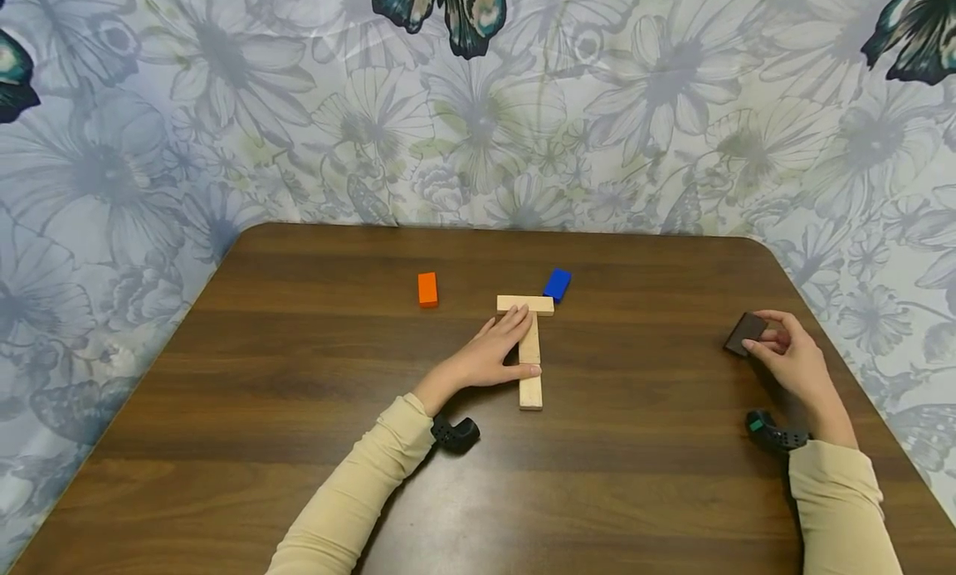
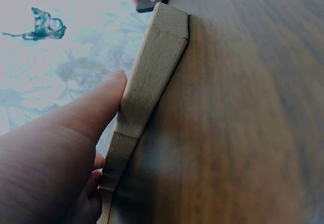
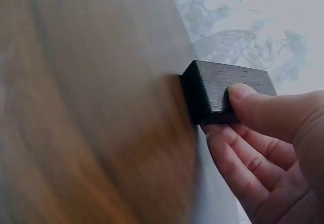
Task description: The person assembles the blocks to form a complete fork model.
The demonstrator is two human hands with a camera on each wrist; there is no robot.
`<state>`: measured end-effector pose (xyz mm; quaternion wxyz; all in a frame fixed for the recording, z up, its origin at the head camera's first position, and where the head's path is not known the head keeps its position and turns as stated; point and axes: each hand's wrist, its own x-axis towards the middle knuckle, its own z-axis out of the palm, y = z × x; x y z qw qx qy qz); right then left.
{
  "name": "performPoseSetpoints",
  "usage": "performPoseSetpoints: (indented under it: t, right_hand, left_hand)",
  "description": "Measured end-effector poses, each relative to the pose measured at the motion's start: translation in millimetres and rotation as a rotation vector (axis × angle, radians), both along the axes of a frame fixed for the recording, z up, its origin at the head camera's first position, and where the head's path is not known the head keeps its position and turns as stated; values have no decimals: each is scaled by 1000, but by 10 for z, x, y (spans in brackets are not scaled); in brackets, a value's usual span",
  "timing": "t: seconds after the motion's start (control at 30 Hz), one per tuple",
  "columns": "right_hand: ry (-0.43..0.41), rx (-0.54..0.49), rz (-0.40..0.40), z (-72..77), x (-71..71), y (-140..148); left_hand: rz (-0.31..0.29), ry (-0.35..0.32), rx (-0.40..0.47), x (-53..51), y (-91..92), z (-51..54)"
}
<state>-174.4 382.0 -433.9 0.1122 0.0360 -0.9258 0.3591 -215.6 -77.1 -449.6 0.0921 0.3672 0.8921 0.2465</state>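
Plain wooden blocks form a T in the head view: one crosswise block (image 1: 539, 305) at the far end, a stem block (image 1: 529, 343) below it and a nearer stem block (image 1: 530, 396) in line. My left hand (image 1: 485, 358) rests on them, fingertips at the crosswise block and thumb touching the stem. The left wrist view shows that thumb (image 2: 104, 100) against the side of a stem block (image 2: 152, 72). Far to the right, my right hand (image 1: 797, 363) pinches a dark brown block (image 1: 743, 334) between thumb and fingers; it looks tilted in the right wrist view.
A blue block (image 1: 557, 285) lies by the crosswise block's right end, close to or touching it. An orange block (image 1: 427, 289) lies apart to the left. The brown table (image 1: 635, 492) has its right edge beyond my right hand; a floral wall (image 1: 478, 143) stands behind.
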Motion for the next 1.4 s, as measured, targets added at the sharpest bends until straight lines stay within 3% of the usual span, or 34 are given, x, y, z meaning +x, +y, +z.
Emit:
performPoseSetpoints:
  t: [0.2, 0.37, 0.5, 0.6, 0.8, 1.0, 1.17, 1.4]
  right_hand:
    - [80, -243, 92, -68, -92, -91]
    - [100, -459, 131, -52, -242, -349]
    - [44, -589, 149, 40, -446, -724]
    - [-20, -610, 173, 135, -622, -1094]
    - [-92, -520, 282, 276, -979, -1864]
    - [-156, -378, 339, 283, -1307, -2416]
    - [-174, -170, 356, 237, -1522, -2666]
    - [-171, 41, 423, 201, -1661, -2776]
  left_hand:
    - [8, -1, 1, 7, -4, -6]
    - [10, -9, -8, 29, -9, -19]
    - [15, -10, -12, 43, -12, -29]
    - [20, -9, -5, 45, -14, -30]
    - [12, -8, 11, 38, -9, -38]
    - [9, -15, 14, 19, -5, -60]
    - [5, -8, 6, -2, -8, -52]
    - [1, 9, 4, -16, -1, -23]
